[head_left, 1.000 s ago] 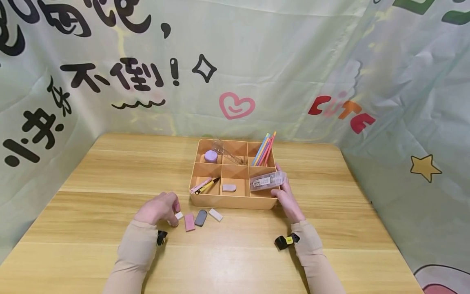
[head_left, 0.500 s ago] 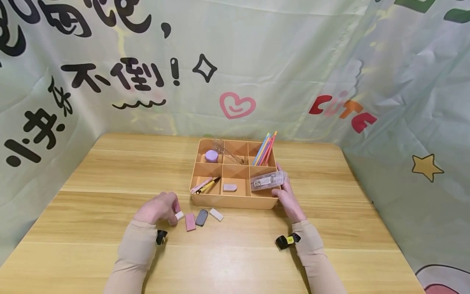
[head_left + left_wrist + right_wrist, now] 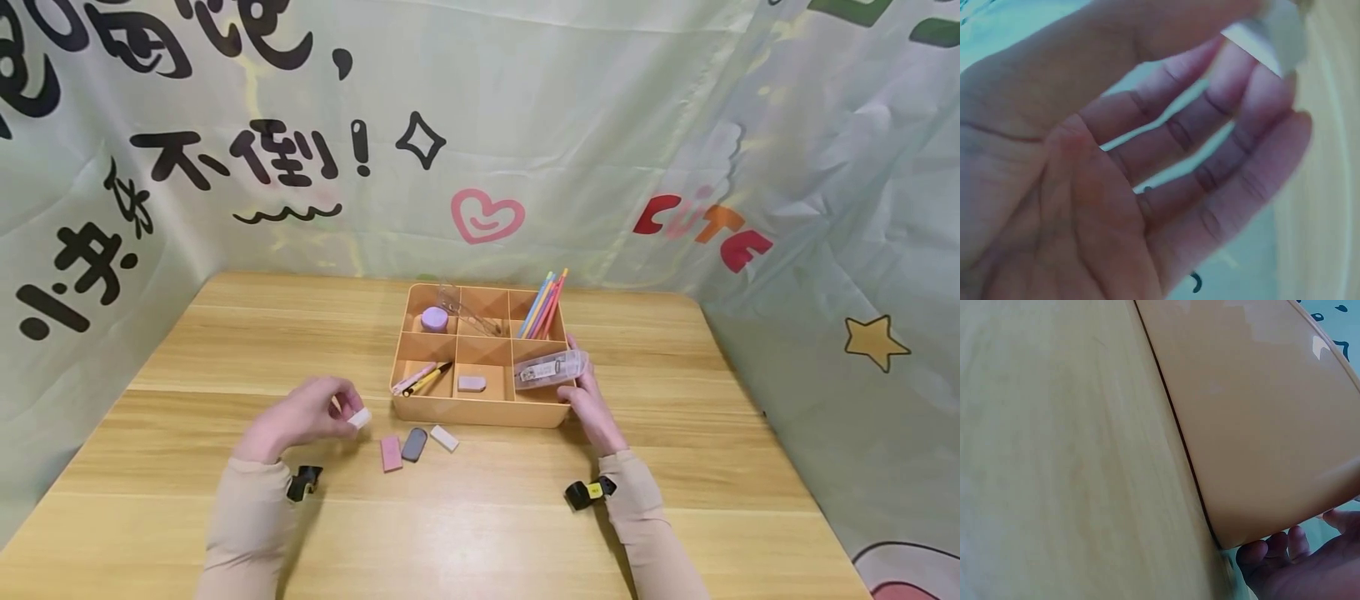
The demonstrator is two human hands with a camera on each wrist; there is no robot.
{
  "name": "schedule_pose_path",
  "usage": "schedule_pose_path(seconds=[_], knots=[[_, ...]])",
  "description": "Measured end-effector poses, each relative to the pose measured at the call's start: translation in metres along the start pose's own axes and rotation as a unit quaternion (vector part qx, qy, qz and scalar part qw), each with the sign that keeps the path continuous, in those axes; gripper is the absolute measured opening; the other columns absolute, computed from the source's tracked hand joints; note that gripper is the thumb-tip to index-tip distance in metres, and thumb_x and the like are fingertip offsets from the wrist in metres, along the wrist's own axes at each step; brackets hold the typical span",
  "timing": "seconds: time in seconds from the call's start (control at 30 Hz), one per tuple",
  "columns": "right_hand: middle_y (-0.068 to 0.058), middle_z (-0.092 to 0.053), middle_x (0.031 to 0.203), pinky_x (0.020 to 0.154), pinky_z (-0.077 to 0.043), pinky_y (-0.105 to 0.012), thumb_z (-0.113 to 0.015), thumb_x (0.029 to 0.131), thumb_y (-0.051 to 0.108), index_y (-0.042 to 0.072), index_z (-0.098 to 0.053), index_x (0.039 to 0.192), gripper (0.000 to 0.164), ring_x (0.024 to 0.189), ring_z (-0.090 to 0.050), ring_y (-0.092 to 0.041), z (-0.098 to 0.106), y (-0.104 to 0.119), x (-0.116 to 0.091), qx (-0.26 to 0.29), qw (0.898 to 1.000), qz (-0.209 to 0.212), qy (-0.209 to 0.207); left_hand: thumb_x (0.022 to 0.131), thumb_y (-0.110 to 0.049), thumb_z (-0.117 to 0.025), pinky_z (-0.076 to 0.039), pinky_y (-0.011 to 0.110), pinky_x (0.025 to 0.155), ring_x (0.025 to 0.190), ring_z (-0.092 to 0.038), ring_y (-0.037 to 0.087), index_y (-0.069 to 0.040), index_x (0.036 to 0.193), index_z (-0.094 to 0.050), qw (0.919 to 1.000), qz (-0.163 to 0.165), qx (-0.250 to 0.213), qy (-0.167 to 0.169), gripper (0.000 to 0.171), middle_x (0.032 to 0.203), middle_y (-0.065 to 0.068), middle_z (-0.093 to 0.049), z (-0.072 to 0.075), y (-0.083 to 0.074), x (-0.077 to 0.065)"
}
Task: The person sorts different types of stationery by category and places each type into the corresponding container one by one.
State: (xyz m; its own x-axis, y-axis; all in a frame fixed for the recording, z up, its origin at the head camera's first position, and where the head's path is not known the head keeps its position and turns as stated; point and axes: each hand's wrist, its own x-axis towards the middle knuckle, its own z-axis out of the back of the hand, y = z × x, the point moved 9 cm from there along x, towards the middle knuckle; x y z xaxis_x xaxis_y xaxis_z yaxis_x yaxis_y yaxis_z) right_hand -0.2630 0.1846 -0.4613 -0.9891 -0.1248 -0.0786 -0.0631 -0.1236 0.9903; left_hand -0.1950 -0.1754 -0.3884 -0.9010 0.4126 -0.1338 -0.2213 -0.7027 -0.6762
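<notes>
My left hand [image 3: 307, 414] pinches a white eraser [image 3: 361, 418] between thumb and fingertips, held above the table left of the tan organizer. In the left wrist view, the same white eraser [image 3: 1282, 37] shows at the fingertips. The tan six-compartment organizer [image 3: 480, 412] stands in the middle of the table. My right hand [image 3: 592, 414] grips its right end, with the thumb at the front right corner; in the right wrist view, curled fingers lie against the organizer's wall [image 3: 1260, 425]. A pink eraser [image 3: 391, 454], a grey eraser [image 3: 414, 445] and another white eraser [image 3: 445, 438] lie in front.
Inside the organizer are a purple round lid [image 3: 434, 318], a clear item with thin wires [image 3: 472, 317], colored pencils [image 3: 542, 308], pens [image 3: 426, 380], a light purple eraser [image 3: 472, 383] and a clear plastic case [image 3: 551, 369]. A printed cloth [image 3: 360, 242] hangs behind the table.
My left hand has lifted the white eraser off the table, moving slightly up and left. My right hand stays on the organizer.
</notes>
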Motion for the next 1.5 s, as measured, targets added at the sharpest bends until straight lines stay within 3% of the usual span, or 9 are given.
schedule_pose_path(seconds=[0.17, 0.47, 0.77, 1.0, 1.2, 1.37, 1.5], knots=[[-0.015, -0.005, 0.166, 0.115, -0.019, -0.043, -0.041, 0.080, -0.016, 0.028, -0.005, 0.164, 0.101, 0.148, -0.015, -0.030, 0.000, 0.000, 0.000, 0.004, 1.000, 0.005, 0.004, 0.081, -0.002, -0.078, -0.048, 0.020, 0.064, 0.075, -0.058, 0.010, -0.001, 0.096, -0.067, 0.9985, -0.044, 0.007, -0.032, 0.018, 0.084, 0.005, -0.068, 0.011, -0.013, -0.002], [-0.014, -0.005, 0.167, 0.117, -0.018, -0.045, -0.041, 0.081, -0.016, 0.029, -0.004, 0.163, 0.101, 0.149, -0.014, -0.030, -0.001, 0.000, 0.000, 0.006, 1.000, 0.003, 0.006, 0.088, -0.007, -0.076, -0.053, 0.026, 0.074, 0.082, -0.065, 0.009, -0.006, 0.103, -0.069, 0.9914, -0.085, 0.017, -0.098, 0.016, 0.094, 0.003, -0.073, 0.024, -0.029, -0.005], [-0.014, -0.005, 0.167, 0.109, -0.023, -0.037, -0.042, 0.080, -0.015, 0.028, -0.005, 0.163, 0.101, 0.147, -0.015, -0.029, 0.001, -0.001, 0.000, 0.003, 1.000, -0.001, 0.001, 0.088, -0.004, -0.075, -0.054, 0.028, 0.077, 0.088, -0.069, 0.016, -0.006, 0.109, -0.071, 0.9724, -0.138, 0.036, -0.185, 0.021, 0.102, 0.004, -0.076, 0.029, -0.048, -0.002], [-0.017, -0.005, 0.166, 0.114, -0.019, -0.041, -0.041, 0.080, -0.016, 0.024, -0.005, 0.164, 0.100, 0.146, -0.015, -0.031, -0.001, 0.002, -0.002, 0.009, 1.000, 0.011, 0.003, 0.089, -0.006, -0.075, -0.054, 0.032, 0.074, 0.086, -0.068, 0.019, -0.001, 0.112, -0.071, 0.9549, -0.152, 0.063, -0.247, 0.024, 0.097, 0.008, -0.074, 0.030, -0.064, -0.001], [-0.018, -0.005, 0.166, 0.116, -0.018, -0.045, -0.042, 0.079, -0.016, 0.024, -0.005, 0.164, 0.100, 0.146, -0.015, -0.032, -0.002, 0.002, -0.003, 0.009, 1.000, 0.013, 0.000, 0.091, -0.009, -0.073, -0.056, 0.043, 0.077, 0.089, -0.071, 0.024, -0.002, 0.112, -0.071, 0.9571, -0.153, 0.112, -0.219, 0.021, 0.102, 0.010, -0.074, 0.028, -0.091, 0.014], [-0.018, -0.006, 0.166, 0.122, -0.009, -0.051, -0.041, 0.078, -0.016, 0.022, -0.007, 0.164, 0.100, 0.149, -0.012, -0.031, -0.001, 0.002, -0.001, 0.006, 1.000, 0.016, -0.003, 0.089, -0.009, -0.075, -0.054, 0.037, 0.066, 0.079, -0.068, 0.022, -0.008, 0.104, -0.074, 0.9463, -0.166, 0.198, -0.194, 0.015, 0.095, 0.005, -0.072, 0.034, -0.121, 0.031], [-0.018, -0.007, 0.166, 0.123, -0.008, -0.053, -0.042, 0.077, -0.017, 0.020, -0.007, 0.164, 0.101, 0.150, -0.011, -0.031, -0.001, 0.002, -0.001, 0.005, 1.000, 0.015, -0.004, 0.089, -0.009, -0.075, -0.054, 0.036, 0.067, 0.078, -0.065, 0.021, -0.009, 0.099, -0.072, 0.9430, -0.184, 0.238, -0.143, 0.010, 0.094, 0.004, -0.070, 0.027, -0.142, 0.047]])
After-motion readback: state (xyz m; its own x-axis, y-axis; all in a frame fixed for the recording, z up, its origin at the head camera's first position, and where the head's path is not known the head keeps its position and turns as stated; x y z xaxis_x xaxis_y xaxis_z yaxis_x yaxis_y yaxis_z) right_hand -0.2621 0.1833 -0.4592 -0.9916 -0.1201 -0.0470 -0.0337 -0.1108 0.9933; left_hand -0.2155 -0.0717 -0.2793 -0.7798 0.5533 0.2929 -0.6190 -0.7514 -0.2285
